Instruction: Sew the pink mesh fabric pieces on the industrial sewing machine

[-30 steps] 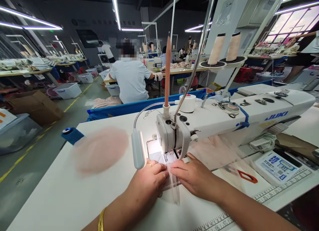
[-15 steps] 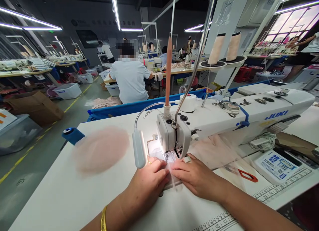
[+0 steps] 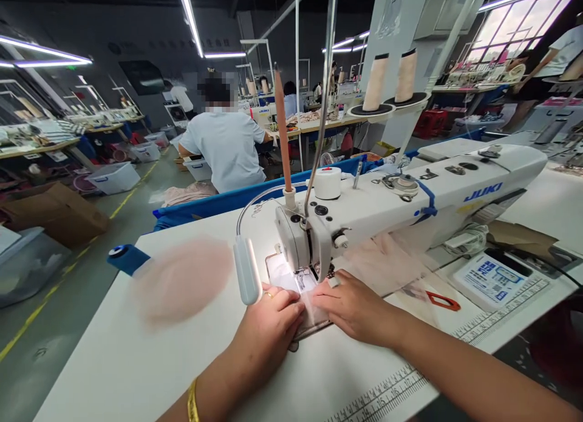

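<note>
A white JUKI sewing machine (image 3: 410,203) stands on the white table (image 3: 136,361). Its lamp (image 3: 246,276) lights the needle area (image 3: 301,279). My left hand (image 3: 268,328) lies just left of the presser foot, fingers curled down on a thin translucent strip of fabric (image 3: 314,313). My right hand (image 3: 353,306) presses the same strip from the right, fingers flat and together. The strip runs between both hands under the foot. A pale pink fabric piece (image 3: 392,264) lies under the machine arm to the right.
A round pink fabric piece (image 3: 182,279) lies on the table's left part, near a blue spool (image 3: 125,257). A control panel (image 3: 489,276) and red scissors (image 3: 439,300) sit at right. Two thread cones (image 3: 392,79) stand behind. A seated person (image 3: 228,146) works ahead.
The loose end of the translucent strip in front of my hands has shortened as it fed under the foot. Both hands have edged toward the needle. The camera shifted slightly right.
</note>
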{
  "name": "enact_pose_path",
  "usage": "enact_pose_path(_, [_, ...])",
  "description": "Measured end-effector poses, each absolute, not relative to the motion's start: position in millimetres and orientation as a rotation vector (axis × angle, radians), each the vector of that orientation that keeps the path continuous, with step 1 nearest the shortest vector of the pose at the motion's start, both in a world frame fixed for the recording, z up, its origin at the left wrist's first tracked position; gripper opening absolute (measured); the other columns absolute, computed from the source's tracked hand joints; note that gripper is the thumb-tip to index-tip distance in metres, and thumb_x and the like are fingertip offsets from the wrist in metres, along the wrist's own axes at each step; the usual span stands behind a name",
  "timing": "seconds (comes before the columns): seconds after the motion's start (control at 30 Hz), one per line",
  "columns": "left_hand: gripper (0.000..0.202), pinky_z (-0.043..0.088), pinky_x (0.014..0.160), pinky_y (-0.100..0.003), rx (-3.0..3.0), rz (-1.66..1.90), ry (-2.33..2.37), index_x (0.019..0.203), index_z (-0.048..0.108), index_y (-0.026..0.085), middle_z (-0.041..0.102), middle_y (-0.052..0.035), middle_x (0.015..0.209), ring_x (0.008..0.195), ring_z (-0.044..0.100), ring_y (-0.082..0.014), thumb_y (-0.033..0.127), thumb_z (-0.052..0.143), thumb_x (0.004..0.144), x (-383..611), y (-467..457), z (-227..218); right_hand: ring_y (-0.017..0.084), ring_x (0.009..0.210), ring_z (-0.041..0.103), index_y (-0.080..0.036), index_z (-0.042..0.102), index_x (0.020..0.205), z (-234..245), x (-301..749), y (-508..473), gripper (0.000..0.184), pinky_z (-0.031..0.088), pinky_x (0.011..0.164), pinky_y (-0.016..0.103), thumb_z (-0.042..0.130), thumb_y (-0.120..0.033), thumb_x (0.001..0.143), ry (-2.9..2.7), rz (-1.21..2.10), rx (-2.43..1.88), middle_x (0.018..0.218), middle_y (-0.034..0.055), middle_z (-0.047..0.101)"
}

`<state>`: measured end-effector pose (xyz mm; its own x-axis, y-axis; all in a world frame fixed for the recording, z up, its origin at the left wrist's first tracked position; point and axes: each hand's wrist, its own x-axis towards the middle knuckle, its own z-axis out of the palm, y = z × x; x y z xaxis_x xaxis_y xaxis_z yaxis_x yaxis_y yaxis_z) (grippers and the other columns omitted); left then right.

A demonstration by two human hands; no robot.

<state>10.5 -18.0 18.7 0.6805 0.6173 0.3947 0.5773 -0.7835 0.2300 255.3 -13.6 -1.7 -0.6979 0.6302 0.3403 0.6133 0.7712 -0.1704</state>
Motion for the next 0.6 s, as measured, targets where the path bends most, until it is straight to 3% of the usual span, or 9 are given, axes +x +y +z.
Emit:
enact_pose_path(0.13, [0.034, 0.047, 0.1, -0.047, 2.819, 0.704, 1.046, 0.101, 0.074, 0.022, 0.076, -0.0055, 0.105, 0.088, 0.069, -0.0216, 0.014, 0.041, 0.105, 8.3, -11.7, 17.8, 0.025, 0.091, 0.055, -0.022, 0.067, 0.099, -3.4, 255.3, -11.8, 0.029, 0.043, 0.082, 0.036, 0.057, -0.001, 0.081, -2.532, 0.066, -0.997, 0.102, 0.0049, 0.075])
enact_pose_path(0.27, [0.036, 0.045, 0.102, -0.049, 2.81, 0.755, 0.986, 0.102, 0.073, 0.022, 0.076, -0.0047, 0.107, 0.091, 0.069, -0.0222, 0.008, 0.04, 0.101, 7.6, -14.6, 16.9, 0.025, 0.093, 0.056, -0.021, 0.068, 0.108, -1.0, 255.6, -14.1, 0.034, 0.043, 0.084, 0.037, 0.053, -0.001, 0.085, -2.511, 0.064, -0.94, 0.112, 0.0057, 0.076])
enact_pose_path(0.4, [0.035, 0.045, 0.091, -0.044, 2.792, 0.741, 0.908, 0.093, 0.071, 0.022, 0.077, -0.0024, 0.098, 0.081, 0.067, -0.0189, 0.002, 0.042, 0.096, 9.2, -23.7, 16.5, 0.022, 0.09, 0.057, -0.022, 0.068, 0.101, 2.5, 255.2, -18.5, 0.027, 0.04, 0.082, 0.036, 0.05, -0.003, 0.093, -2.577, 0.104, -0.824, 0.1, 0.003, 0.076])
enact_pose_path(0.6, [0.031, 0.047, 0.089, -0.043, 2.853, 0.72, 0.947, 0.081, 0.068, 0.022, 0.075, -0.0022, 0.088, 0.072, 0.062, -0.0176, 0.001, 0.046, 0.089, 11.2, -27.3, 14.4, 0.022, 0.085, 0.056, -0.021, 0.066, 0.094, 1.2, 255.3, -20.0, 0.022, 0.038, 0.079, 0.035, 0.052, -0.004, 0.091, -2.603, 0.087, -0.84, 0.09, 0.0029, 0.073])
